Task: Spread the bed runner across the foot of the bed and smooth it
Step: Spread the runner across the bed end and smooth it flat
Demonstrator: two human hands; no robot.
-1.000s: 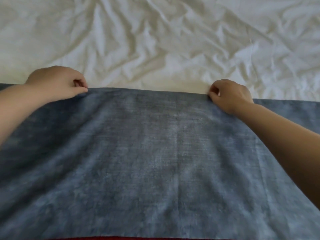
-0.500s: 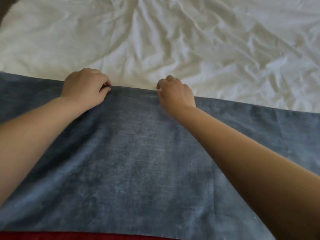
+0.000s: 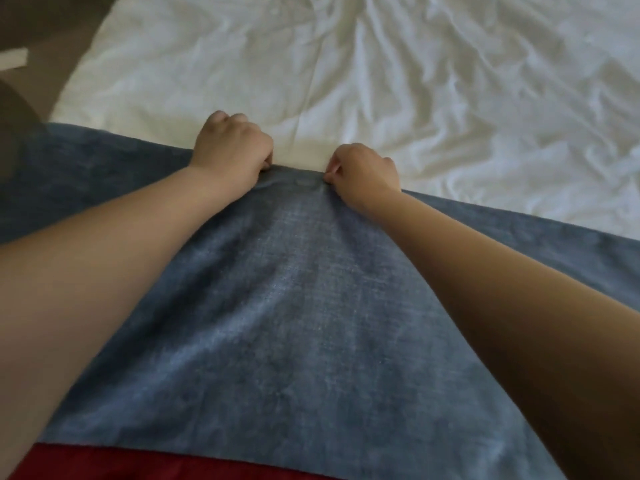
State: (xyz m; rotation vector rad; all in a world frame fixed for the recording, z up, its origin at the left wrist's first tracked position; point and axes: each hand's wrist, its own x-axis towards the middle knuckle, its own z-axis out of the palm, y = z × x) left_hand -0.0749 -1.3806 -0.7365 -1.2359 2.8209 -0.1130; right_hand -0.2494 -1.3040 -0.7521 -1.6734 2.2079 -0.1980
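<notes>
Pinched the far hem of the blue-grey bed runner with both hands, set close together, knuckles up. Curled the left hand tight, fingertips tucked down onto the hem. Curled the right hand likewise, thumb and forefinger nipping the cloth just beside the left. Bunched a small pucker of fabric between the two grips. Had the runner lying under both forearms and reaching wide to either side of the hands. Found, just beyond the knuckles, a rumpled white sheet, heavily creased, covering the bed. Saw a band of red fabric nearer than the elbows, at the runner's near edge. Made out brown floor well past the left hand, with a pale strip at the frame's margin.
</notes>
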